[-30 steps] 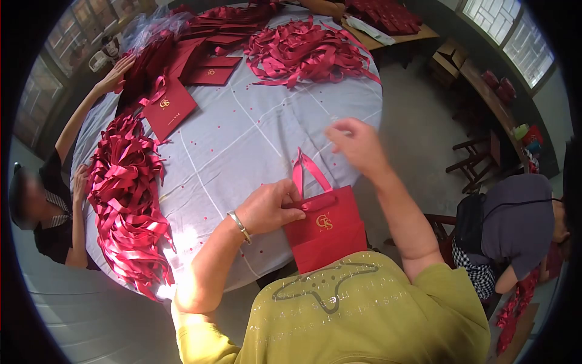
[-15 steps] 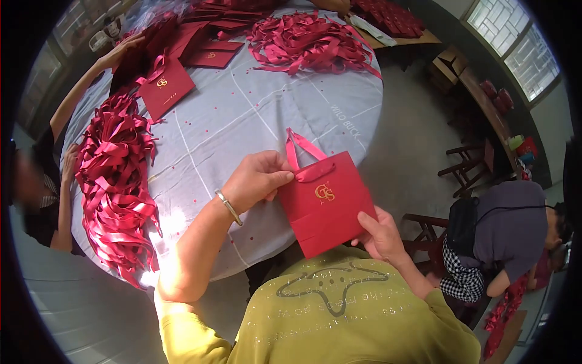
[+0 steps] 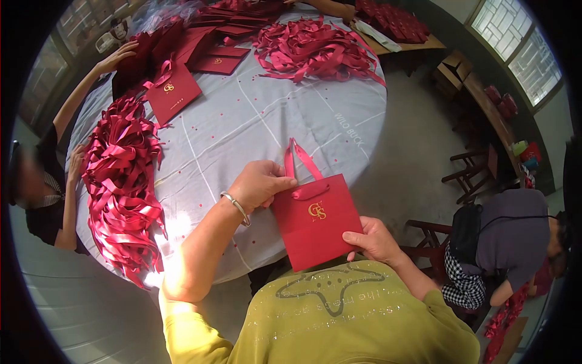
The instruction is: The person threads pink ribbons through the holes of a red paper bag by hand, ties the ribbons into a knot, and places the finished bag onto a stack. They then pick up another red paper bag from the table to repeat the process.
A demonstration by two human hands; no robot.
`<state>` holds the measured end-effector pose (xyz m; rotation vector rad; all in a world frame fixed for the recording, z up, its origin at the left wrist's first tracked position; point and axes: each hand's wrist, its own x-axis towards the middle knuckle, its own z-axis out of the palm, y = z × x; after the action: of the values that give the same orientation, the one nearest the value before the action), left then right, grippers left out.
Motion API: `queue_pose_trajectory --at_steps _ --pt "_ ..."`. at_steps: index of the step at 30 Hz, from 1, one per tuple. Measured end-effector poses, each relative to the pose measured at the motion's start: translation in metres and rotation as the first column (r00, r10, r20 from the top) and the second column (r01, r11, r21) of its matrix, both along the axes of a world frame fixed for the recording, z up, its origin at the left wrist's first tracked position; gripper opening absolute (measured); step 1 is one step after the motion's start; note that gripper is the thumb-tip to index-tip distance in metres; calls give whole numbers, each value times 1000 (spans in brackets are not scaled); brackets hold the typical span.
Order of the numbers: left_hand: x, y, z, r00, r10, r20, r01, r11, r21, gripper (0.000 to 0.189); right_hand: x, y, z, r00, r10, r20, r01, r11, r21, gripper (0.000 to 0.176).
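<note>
A red paper bag (image 3: pixel 315 227) with a gold emblem and a red ribbon handle (image 3: pixel 303 161) is held over the table's near edge, in front of my chest. My left hand (image 3: pixel 264 185), with a silver bangle at the wrist, pinches the bag's upper left corner beside the handle. My right hand (image 3: pixel 371 239) grips the lower right side, thumb on the front and fingers behind, partly hidden. The ribbon loop stands up from the bag's top over the pale tablecloth (image 3: pixel 236 139).
A long ribbon heap (image 3: pixel 124 188) lies on the left, another ribbon heap (image 3: pixel 312 51) at the back. Red bags (image 3: pixel 173 91) pile up at the back left. A co-worker (image 3: pixel 42 194) sits at left; another person (image 3: pixel 509 236) bends at right near wooden stools (image 3: pixel 473 173).
The bag and both my hands have shifted slightly down and left, and the bag is now a little more upright. Both hands keep their hold.
</note>
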<state>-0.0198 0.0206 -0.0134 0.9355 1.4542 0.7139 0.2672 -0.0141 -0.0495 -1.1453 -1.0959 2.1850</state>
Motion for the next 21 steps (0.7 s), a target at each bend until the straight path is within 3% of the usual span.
queue_pose_trajectory --at_steps 4,6,7,9,16,21 --pt "0 0 -1 998 -13 -62 13 1000 5 19 2 12 1 999 27 41 -25 999 -39 24" --pt "6 -2 1 964 -1 -264 26 995 93 20 3 14 -3 998 46 34 -44 997 -56 24" --pt "6 -2 -4 965 1 -262 20 997 81 20 3 16 -3 998 55 33 -53 997 -48 24" --pt "7 -2 -16 916 32 -401 68 970 233 22 2 18 -4 998 64 29 -63 997 -48 24" --pt "11 -2 -19 923 59 -381 62 953 296 23 5 20 -3 994 91 55 -89 995 -38 25" --pt "10 -2 -13 936 43 -348 36 975 218 21 3 17 1 995 78 62 -77 997 -32 25"
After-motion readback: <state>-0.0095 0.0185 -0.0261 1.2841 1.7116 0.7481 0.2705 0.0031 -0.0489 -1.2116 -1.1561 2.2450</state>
